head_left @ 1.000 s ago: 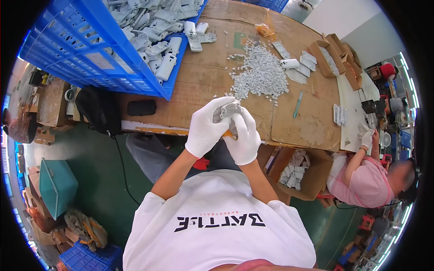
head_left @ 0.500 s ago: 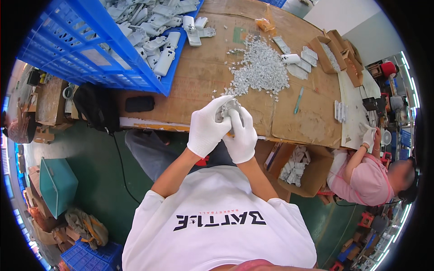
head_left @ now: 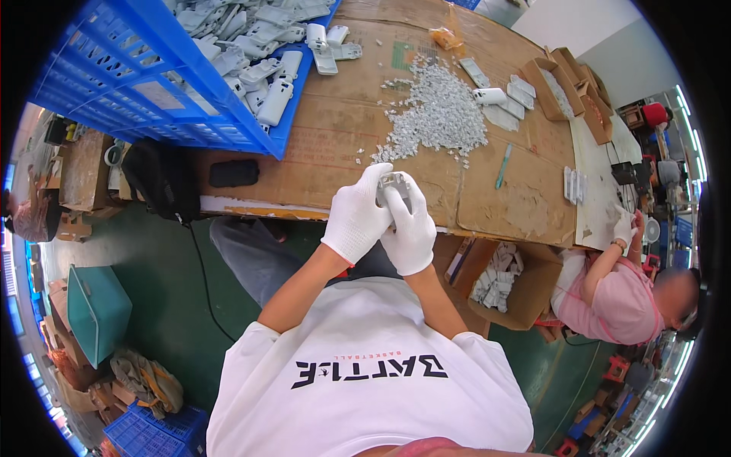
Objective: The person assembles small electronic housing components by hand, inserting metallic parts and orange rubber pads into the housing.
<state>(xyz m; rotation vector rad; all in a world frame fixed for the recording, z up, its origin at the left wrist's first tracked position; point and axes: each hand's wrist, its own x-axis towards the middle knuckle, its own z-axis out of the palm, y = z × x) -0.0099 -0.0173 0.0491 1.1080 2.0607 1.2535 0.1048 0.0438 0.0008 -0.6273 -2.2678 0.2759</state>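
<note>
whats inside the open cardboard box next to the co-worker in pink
A pile of white plastic pieces shows inside the cardboard box. Its bottom, and anything beneath those pieces, is covered.

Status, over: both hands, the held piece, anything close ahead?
Left hand and right hand: gloved, both gripping one grey piece. Piece partly covered by the gloves. Pile of small white parts just beyond, on cardboard-covered table.

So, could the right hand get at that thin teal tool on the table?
Probably yes: only flat cardboard seems to lie between the right hand and the teal tool. But that hand is busy gripping a pale grey part with the left hand.
</note>
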